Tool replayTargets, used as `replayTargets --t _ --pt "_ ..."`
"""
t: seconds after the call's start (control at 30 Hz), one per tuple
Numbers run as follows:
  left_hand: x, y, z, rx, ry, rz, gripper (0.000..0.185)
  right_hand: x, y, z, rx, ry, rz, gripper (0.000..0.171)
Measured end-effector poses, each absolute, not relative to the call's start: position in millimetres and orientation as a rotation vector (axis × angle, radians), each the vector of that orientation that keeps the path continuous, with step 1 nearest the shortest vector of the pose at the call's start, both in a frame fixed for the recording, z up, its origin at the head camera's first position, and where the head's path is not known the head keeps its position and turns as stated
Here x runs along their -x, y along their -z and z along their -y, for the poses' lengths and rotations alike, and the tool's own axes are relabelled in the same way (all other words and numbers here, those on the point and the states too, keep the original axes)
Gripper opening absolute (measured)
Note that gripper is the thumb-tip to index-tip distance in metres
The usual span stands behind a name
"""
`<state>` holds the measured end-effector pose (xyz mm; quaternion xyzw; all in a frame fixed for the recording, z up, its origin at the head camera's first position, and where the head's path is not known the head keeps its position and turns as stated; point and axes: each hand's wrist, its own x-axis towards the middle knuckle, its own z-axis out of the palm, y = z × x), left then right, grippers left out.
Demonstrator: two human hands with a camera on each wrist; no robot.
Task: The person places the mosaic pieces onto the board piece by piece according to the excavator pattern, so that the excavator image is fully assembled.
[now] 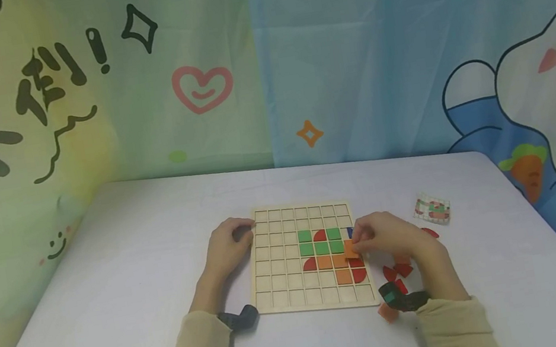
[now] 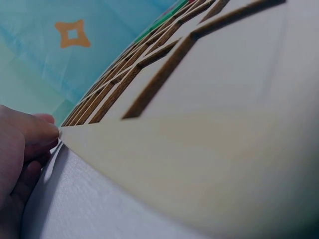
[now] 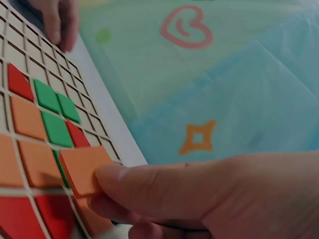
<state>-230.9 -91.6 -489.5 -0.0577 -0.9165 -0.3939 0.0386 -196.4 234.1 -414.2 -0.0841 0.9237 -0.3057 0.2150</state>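
My right hand (image 1: 387, 235) pinches an orange square tile (image 3: 82, 169) between thumb and fingers, over the right side of a wooden grid board (image 1: 275, 253). Beneath the held tile, another orange tile (image 3: 93, 218) shows in part. My left hand (image 1: 227, 247) rests its fingertips against the board's upper left edge, thumb and index finger apart. Green square tiles (image 1: 304, 236), orange tiles (image 1: 325, 262) and red quarter-round tiles (image 1: 310, 264) fill several cells. Past my right fingertips, a blue piece (image 1: 350, 232) is partly covered.
Right of the board lie loose red pieces (image 1: 390, 273) and an orange tile (image 1: 388, 312), some partly hidden by my right arm. A small printed pattern card (image 1: 432, 209) lies farther back. The white table (image 1: 158, 239) ends at a printed cloth backdrop (image 1: 229, 133).
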Motion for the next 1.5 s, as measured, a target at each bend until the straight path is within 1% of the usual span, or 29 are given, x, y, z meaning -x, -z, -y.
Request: replayTargets --t 0.23,0.53,0.8,1.27,1.5 --pt "230.5 489.2 90.2 0.158 1.177 2.815 0.027 193.8 416.7 -212.2 0.441 0.807 -2.53 0.011" --pt "230.8 490.1 91.0 0.172 1.194 2.8 0.026 188.5 418.9 -192.6 0.552 0.723 -2.515 0.011" --pt "230.8 490.9 90.3 0.16 1.198 2.809 0.027 186.0 421.8 -184.0 0.559 0.66 -2.541 0.013" --pt "230.7 490.4 92.0 0.181 1.201 2.802 0.026 178.6 417.2 -174.7 0.428 0.625 -2.514 0.015" --pt "231.8 492.5 92.9 0.195 1.215 2.791 0.026 179.3 419.1 -175.8 0.465 0.629 -2.514 0.016"
